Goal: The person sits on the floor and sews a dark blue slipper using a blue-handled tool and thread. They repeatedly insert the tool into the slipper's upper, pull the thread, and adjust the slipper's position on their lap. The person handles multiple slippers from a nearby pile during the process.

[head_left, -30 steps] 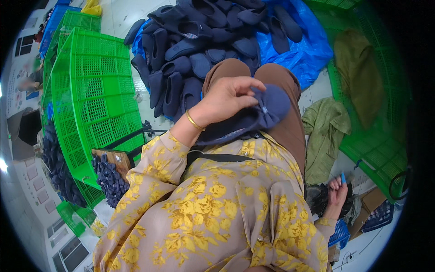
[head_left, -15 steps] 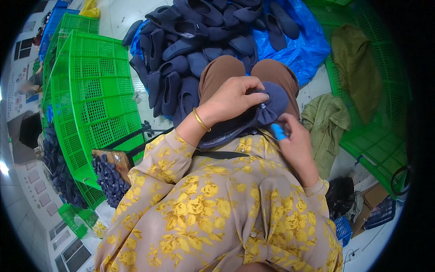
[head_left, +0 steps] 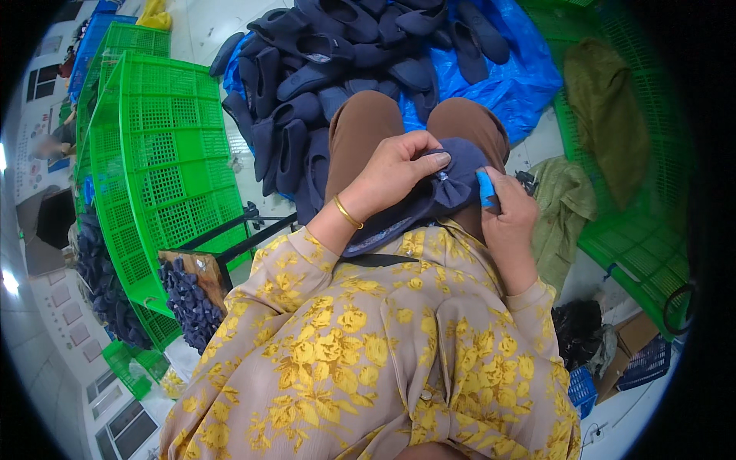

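Observation:
A navy slip-on shoe (head_left: pixel 466 162) lies across my lap, its toe pointing away to the right. A fabric bow (head_left: pixel 452 193) with a small shiny piece at its centre sits on the upper. My left hand (head_left: pixel 395 172), with a gold bangle at the wrist, is closed on the shoe, thumb pressed beside the bow. My right hand (head_left: pixel 510 218) is closed at the shoe's right side, with blue tape (head_left: pixel 485 188) on a finger. A small dark object (head_left: pixel 527 182) shows just past its knuckles; whether the hand holds it is unclear.
Navy shoes (head_left: pixel 307 84) are heaped on a blue plastic sheet (head_left: pixel 510 84) beyond my knees. Green crates (head_left: pixel 172 146) stand at left, beside a box of dark bows (head_left: pixel 188 303). At right are olive cloth (head_left: pixel 556 222), another green crate (head_left: pixel 632 249) and a black bag (head_left: pixel 579 333).
My right hand has moved up and slightly right from below the bow, its fingers now curled in. The left hand keeps its hold on the shoe.

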`<state>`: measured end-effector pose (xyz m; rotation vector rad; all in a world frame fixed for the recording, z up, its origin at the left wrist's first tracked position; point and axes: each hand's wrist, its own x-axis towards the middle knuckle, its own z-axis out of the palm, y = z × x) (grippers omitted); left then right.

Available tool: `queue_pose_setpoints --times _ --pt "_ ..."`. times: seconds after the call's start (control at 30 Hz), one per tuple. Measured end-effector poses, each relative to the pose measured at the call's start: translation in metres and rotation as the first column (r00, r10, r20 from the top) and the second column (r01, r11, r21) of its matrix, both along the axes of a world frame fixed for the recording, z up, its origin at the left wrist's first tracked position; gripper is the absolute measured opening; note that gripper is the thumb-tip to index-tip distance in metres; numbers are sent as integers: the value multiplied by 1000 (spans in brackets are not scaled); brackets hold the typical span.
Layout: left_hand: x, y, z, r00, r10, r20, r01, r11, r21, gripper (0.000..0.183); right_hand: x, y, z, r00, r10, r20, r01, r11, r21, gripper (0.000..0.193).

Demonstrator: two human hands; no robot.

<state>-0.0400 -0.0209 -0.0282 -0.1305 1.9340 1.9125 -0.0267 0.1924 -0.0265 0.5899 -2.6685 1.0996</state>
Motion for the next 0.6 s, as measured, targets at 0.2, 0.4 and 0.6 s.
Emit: queue_pose_setpoints --times 0.2,0.4,0.6 --pt "-1 1 -5 997 31 -64 -38 994 -105 14 9 5 6 983 122 140 -123 992 1 14" --pt "-2 3 -10 998 21 -64 -26 997 -76 14 16 2 10 658 330 677 401 607 -686 15" --pt "1 5 -7 997 20 -72 -26 996 -80 13 -6 -1 0 999 -4 -53 1 999 -51 15"
